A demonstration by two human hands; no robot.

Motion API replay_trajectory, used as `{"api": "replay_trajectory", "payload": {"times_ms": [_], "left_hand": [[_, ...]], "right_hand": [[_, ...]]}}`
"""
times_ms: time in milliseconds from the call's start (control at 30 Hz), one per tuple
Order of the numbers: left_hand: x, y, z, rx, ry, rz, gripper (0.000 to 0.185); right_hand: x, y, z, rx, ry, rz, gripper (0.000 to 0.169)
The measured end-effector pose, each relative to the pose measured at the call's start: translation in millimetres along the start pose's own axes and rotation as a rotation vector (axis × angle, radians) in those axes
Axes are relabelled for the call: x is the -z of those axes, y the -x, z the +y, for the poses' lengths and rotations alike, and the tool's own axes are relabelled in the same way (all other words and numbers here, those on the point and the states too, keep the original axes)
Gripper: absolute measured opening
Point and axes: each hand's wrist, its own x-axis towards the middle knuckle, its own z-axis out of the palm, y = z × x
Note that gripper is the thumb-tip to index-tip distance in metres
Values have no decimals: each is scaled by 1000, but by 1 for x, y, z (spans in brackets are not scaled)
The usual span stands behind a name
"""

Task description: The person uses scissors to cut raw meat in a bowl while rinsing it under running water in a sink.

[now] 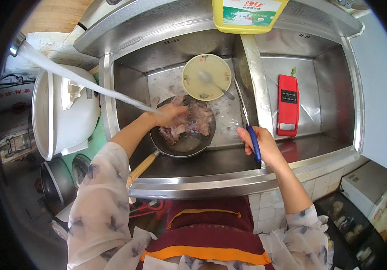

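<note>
My left hand [169, 114] is in a dark frying pan [186, 148] with a wooden handle [142, 168], its slightly blurred fingers gripping raw meat on the bone [200, 118]. Water pours in a stream [88, 84] from the tap [17, 44] onto this hand. The pan sits in the left sink basin [139, 84]. In my right hand [262, 145] is a pair of blue-handled scissors [252, 138], seen nearly edge-on, the blades pointing away from me. Beyond the pan, a pale yellow bowl [193, 81] holds cloudy liquid and a spoon [225, 91].
A red grater [288, 104] with a green sprig [293, 71] lies in the right basin, past the steel divider [257, 74]. The yellow detergent jug [249, 17] stands behind. Left of the sink are a white rice cooker [75, 121] and a dark pot [58, 182].
</note>
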Motion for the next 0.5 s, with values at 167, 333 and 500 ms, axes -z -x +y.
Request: {"api": "replay_trajectory", "payload": {"times_ms": [167,333,500], "left_hand": [[-9,1,15,-11,78,19,32],[-25,-16,26,144,-187,65,35],[-34,-12,-4,219,-323,69,45]], "right_hand": [[-6,-3,-1,12,-50,-5,53],[-8,2,-7,40,66,-12,54],[-7,4,-5,37,60,-31,53]]}}
